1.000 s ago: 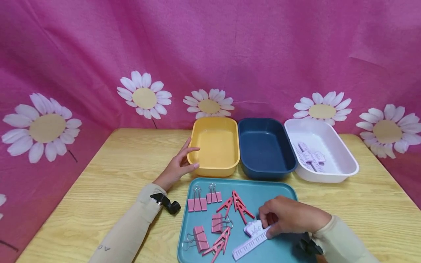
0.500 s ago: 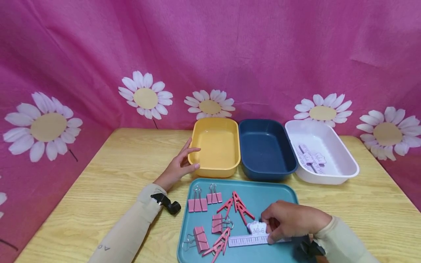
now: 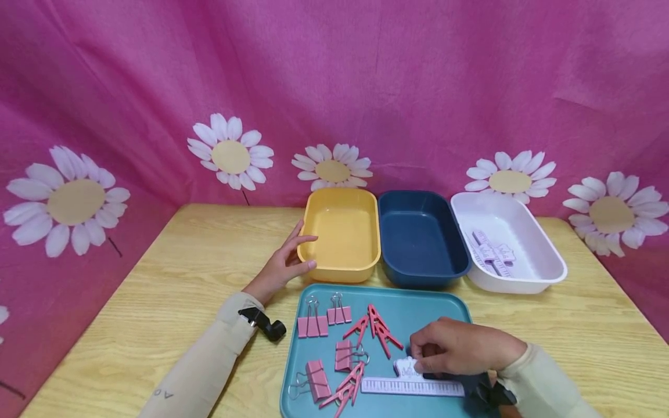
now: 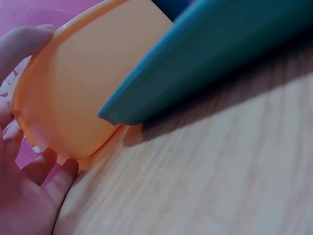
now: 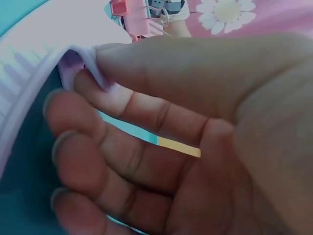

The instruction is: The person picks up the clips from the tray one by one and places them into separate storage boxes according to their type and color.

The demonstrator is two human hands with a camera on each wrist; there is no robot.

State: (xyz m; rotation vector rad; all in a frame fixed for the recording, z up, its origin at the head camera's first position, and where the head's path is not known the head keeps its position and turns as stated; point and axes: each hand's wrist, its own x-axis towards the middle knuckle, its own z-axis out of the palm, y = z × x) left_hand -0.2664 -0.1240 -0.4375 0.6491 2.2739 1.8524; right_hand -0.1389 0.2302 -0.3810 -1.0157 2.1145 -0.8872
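- Right hand (image 3: 460, 348): pinching the lilac ruler clip (image 3: 413, 387) by its decorated tab, over the near part of the teal tray (image 3: 439, 302). Ruler edge runs crosswise; can't tell if it's lifted off the tray. Tab is likely the handiest grip point, standing proud of the long strip.
- Left hand (image 3: 279, 270): loose, fingers spread at the yellow bin (image 3: 342, 232), touching its left rim. Reads as steadying, not a real grip.
- Right wrist view: thumb (image 5: 146, 63) over the tab, index tip tucked under its lip. Head view hides that underside.
- Left wrist view: lower fingertips by the bin's outer wall near the surface (image 3: 219, 249), plus the tray's sloping side and its shadow. Neither shows from above.
- Also on tray: pink binder clips (image 3: 312, 326), red-pink clothespins (image 3: 384, 337).
- Beyond: navy bin (image 3: 423, 241) mid-row, white bin (image 3: 540, 232) holding similar lilac clips (image 3: 491, 255); looks like grouping by type.
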